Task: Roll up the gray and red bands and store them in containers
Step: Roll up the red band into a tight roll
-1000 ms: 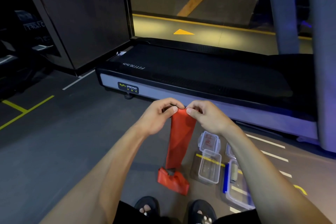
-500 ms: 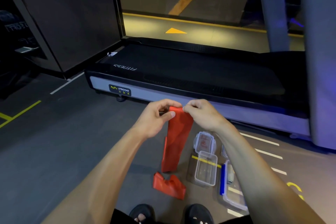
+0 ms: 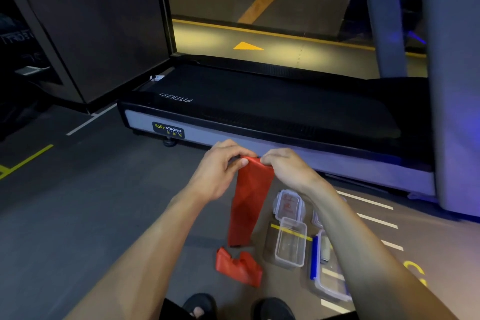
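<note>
Red band (image 3: 250, 200) hangs from both hands, left hand (image 3: 220, 169) and right hand (image 3: 287, 167) pinching its top edge together, less slack on the floor than a second ago, so rolling is progressing; clear container (image 3: 290, 241) waits open beside it.

Both bare forearms reach forward from the bottom of the frame and converge at centre, the left hand (image 3: 220, 166) and right hand (image 3: 287, 167) held close together at the same height, well above the floor. Each hand has its fingers curled over from above, thumb tucked beneath, in a pinching grip on the top edge of the red band (image 3: 249, 202), knuckles facing up and wrists nearly level. The fingertips of the two hands almost meet along that edge.
</note>
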A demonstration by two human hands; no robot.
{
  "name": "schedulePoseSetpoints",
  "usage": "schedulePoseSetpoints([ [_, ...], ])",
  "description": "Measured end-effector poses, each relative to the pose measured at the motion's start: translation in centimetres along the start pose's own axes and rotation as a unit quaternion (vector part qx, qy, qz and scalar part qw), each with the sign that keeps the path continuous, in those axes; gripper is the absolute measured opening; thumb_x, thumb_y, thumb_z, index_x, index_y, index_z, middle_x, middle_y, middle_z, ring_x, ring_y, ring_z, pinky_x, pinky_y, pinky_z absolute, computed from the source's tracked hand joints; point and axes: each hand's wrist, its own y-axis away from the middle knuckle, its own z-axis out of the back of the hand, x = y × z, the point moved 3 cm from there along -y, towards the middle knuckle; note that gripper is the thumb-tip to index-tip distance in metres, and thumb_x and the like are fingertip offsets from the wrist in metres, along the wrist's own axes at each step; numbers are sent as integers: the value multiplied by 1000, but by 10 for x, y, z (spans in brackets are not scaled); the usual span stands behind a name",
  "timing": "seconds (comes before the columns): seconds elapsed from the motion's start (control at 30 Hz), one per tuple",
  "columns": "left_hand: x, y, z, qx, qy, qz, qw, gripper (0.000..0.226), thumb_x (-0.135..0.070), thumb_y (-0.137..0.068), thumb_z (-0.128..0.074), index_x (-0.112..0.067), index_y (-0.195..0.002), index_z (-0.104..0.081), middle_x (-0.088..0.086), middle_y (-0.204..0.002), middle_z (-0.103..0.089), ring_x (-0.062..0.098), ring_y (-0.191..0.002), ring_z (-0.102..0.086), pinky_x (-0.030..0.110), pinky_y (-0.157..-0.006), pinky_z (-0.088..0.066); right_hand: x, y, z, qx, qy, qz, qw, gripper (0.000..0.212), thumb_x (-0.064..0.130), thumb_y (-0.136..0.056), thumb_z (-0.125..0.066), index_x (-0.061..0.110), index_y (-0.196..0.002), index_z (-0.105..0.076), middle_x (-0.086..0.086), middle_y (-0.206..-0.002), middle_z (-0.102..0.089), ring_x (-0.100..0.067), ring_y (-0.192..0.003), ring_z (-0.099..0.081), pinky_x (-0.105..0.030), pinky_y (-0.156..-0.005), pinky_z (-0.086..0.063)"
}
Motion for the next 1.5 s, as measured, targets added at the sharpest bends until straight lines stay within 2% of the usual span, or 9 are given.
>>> schedulePoseSetpoints([
  [0.07, -4, 2, -1, 17, -5, 1, 1000, 24, -8, -94, -69, -26, -108, -77, -10, -91, -58, 11, -94, -59, 24, -88, -46, -6, 3, 2, 8, -5, 12, 1000, 13, 21, -98, -58, 17, -90, -68, -6, -92, -71, -20, -88, -64, -40, -86, -49],
  [0.23, -14, 9, -3, 61, 10, 26, 998, 23, -10, -95, -68, -27, -109, -77, -7, -86, -57, 13, -88, -63, 28, -86, -50, -16, 20, 10, 17, 79, 139, 987, 9, 32, -97, -66, 25, -99, -62, 9, -63, -52, -5, -57, -46, -30, -62, -37],
  [0.37, -18, 15, -5, 73, 33, 48, 996, 23, -11, -93, -71, -26, -109, -77, -7, -93, -67, 11, -93, -67, 37, -94, -53, -20, 30, 18, -45, 189, 186, 963, 17, 50, -91, -67, 37, -86, -58, 12, -72, -61, -11, -83, -48, -37, -82, -39],
  [0.53, -20, 24, -3, 53, 108, 85, 989, 21, -17, -88, -75, -28, -105, -76, 4, -98, -77, 23, -97, -72, 49, -97, -53, -12, 46, 18, -68, 254, 222, 939, 15, 45, -98, -60, 31, -93, -64, 12, -92, -58, -16, -98, -42, -39, -87, -35],
  [0.77, -36, 34, -1, 15, 162, 80, 983, 19, -5, -89, -74, -19, -102, -76, 13, -89, -75, 12, -82, -66, 29, -84, -53, -6, 56, 18, -55, 197, 223, 953, 11, 35, -99, -62, 30, -89, -61, 8, -87, -60, -19, -96, -48, -47, -91, -44],
  [0.97, -40, 36, 0, 18, 171, 82, 982, 18, -7, -90, -73, -18, -105, -76, 22, -98, -74, 41, -98, -69, 50, -96, -52, -4, 63, 19, -28, 167, 221, 960, 6, 36, -100, -59, 34, -96, -63, 7, -84, -64, -19, -98, -50, -41, -88, -44],
  [1.17, -49, 33, -9, 30, 191, 84, 977, 28, -7, -92, -71, -27, -111, -68, 4, -87, -71, 13, -87, -66, 37, -96, -51, -4, 61, 22, -45, 136, 193, 971, 12, 28, -98, -58, 28, -87, -63, 2, -75, -65, -18, -82, -55, -31, -73, -35],
  [1.33, -43, 36, -11, 17, 202, 103, 974, 29, -1, -89, -73, -19, -111, -69, 15, -91, -77, 10, -88, -68, 31, -95, -53, -3, 62, 25, -41, 95, 175, 979, 12, 22, -96, -60, 23, -85, -66, 8, -70, -61, 1, -60, -53, -16, -57, -36],
  [1.5, -41, 34, -8, 26, 208, 97, 973, 34, 3, -90, -70, -18, -117, -68, 8, -87, -77, 7, -86, -69, 24, -93, -52, -6, 55, 25, -21, 40, 145, 988, 13, 21, -95, -62, 20, -85, -70, 10, -70, -61, 0, -62, -51, -21, -63, -41],
])
